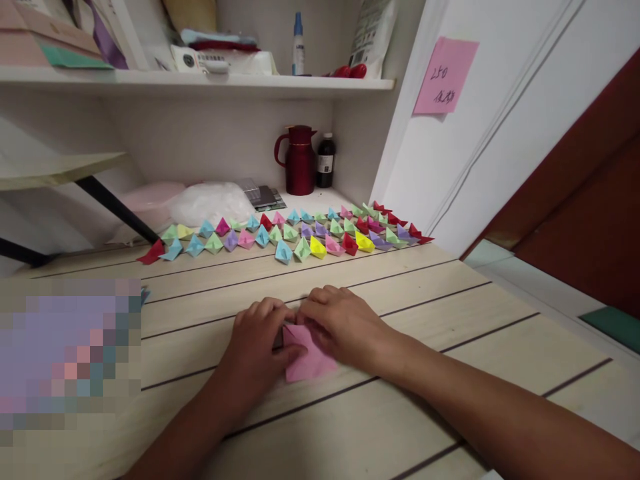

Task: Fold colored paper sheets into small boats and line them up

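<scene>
A partly folded sheet of pink paper (315, 363) lies on the striped wooden tabletop, between my two hands. My left hand (260, 333) grips its left side, the thumb lying across the top face and the fingers curled at the far edge. At the far right edge, my right hand (345, 323) presses on the same paper with bent fingers; its fingertips are partly hidden. Beyond my hands stand rows of small folded paper boats in many colours, among them a yellow boat (317, 248) and a blue boat (283, 252).
A dark red jug (301, 163) and a dark bottle (326, 162) stand at the back below a white shelf (300, 82). White plastic bags (213, 202) lie behind the boats. A pink note (445, 77) is stuck on the right wall. The left foreground is pixelated.
</scene>
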`<state>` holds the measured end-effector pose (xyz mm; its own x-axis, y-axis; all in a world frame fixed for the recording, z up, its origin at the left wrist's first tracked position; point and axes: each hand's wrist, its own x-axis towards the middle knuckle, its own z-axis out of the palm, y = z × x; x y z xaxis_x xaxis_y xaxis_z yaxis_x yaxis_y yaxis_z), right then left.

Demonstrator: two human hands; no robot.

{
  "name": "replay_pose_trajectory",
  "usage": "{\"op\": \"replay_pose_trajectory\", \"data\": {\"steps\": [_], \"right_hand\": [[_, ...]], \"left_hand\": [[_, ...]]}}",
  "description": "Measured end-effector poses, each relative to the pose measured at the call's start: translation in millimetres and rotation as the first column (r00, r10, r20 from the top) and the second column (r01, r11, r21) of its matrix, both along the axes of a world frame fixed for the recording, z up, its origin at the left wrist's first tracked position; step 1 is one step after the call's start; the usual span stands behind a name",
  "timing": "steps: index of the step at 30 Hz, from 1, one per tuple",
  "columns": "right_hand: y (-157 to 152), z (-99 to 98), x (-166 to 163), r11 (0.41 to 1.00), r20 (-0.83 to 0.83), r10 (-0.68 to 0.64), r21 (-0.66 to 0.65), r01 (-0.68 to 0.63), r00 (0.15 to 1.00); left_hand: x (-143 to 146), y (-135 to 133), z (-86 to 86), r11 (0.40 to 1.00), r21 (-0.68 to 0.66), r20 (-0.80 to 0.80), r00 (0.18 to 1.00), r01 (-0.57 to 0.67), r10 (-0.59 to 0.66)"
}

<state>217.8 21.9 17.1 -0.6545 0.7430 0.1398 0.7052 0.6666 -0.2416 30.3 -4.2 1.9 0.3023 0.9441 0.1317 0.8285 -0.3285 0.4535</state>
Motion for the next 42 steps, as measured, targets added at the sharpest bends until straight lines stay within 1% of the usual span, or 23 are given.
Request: {"op": "replay_pose_trajectory", "data": {"steps": [3, 8, 12, 15, 17, 19, 21, 22, 25, 27, 28, 30, 32, 34, 39, 40, 42], "right_hand": [[2, 0.1, 1, 1.000, -0.027, 0.002, -0.024, -0.002, 1.000], [6, 1.5, 4, 0.994, -0.113, -0.012, -0.111, 0.000, 0.994], [9, -0.7, 5, 0.983, -0.175, 0.037, -0.172, -0.068, 0.984], [10, -4.3, 2, 0.971, -0.270, 0.030, -0.220, -0.092, 0.962], [8, -6.0, -1, 0.957, -0.345, 0.009, -0.269, -0.109, 0.938], [6, -6.6, -2, 0.929, -0.417, -0.015, -0.342, -0.142, 0.909], [4, -5.4, -2, 0.900, -0.474, -0.045, -0.402, -0.170, 0.879], [3, -4.2, -2, 0.898, -0.493, -0.055, -0.405, -0.173, 0.868], [-1, 2.8, -2, 0.925, -0.537, -0.062, -0.347, -0.154, 0.842], [-4, 8.8, -3, 0.916, -0.611, -0.097, -0.363, -0.169, 0.786], [-6, 11.4, -4, 0.894, -0.653, -0.132, -0.403, -0.195, 0.745], [-9, 14.4, -8, 0.825, -0.709, -0.223, -0.503, -0.258, 0.669], [-11, 13.2, -12, 0.764, -0.719, -0.302, -0.575, -0.292, 0.626], [-12, 8.6, -17, 0.734, -0.736, -0.352, -0.601, -0.318, 0.579], [-9, -2.8, -21, 0.651, -0.771, -0.478, -0.633, -0.419, 0.421], [-8, -3.2, -21, 0.640, -0.766, -0.501, -0.641, -0.424, 0.403], [-8, -2.8, -21, 0.625, -0.749, -0.533, -0.663, -0.413, 0.395]], "left_hand": [[6, -5, 0.6, 1.000, -0.023, 0.036, 0.999, -0.003, 0.003], [6, -10, 1.2, 0.996, -0.063, 0.110, 0.992, -0.058, 0.064], [4, -11, 1.5, 0.998, -0.064, 0.136, 0.990, -0.028, 0.037], [2, -11, -0.2, 0.998, -0.053, 0.133, 0.991, -0.014, 0.021], [1, -12, -1.7, 0.998, -0.053, 0.152, 0.987, -0.033, 0.041], [0, -13, -2.2, 0.996, -0.046, 0.203, 0.975, -0.078, 0.086], [0, -14, -1.0, 0.995, -0.042, 0.247, 0.964, -0.089, 0.097], [0, -14, 0.4, 0.996, -0.040, 0.254, 0.963, -0.079, 0.086], [-2, -16, 6.1, 0.997, -0.045, 0.284, 0.956, -0.065, 0.075], [-3, -16, 9.8, 0.990, -0.081, 0.387, 0.912, -0.114, 0.136], [-3, -17, 11.1, 0.984, -0.120, 0.456, 0.872, -0.135, 0.175], [-4, -17, 12.7, 0.966, -0.211, 0.589, 0.770, -0.148, 0.246], [-5, -17, 12.7, 0.952, -0.278, 0.692, 0.661, -0.129, 0.291], [-4, -17, 11.5, 0.944, -0.315, 0.756, 0.576, -0.096, 0.311], [-1, -17, 7.3, 0.924, -0.380, 0.814, 0.458, -0.046, 0.357], [0, -17, 6.5, 0.923, -0.384, 0.823, 0.441, -0.031, 0.357], [-1, -16, 5.1, 0.921, -0.389, 0.833, 0.428, 0.001, 0.351]]}}
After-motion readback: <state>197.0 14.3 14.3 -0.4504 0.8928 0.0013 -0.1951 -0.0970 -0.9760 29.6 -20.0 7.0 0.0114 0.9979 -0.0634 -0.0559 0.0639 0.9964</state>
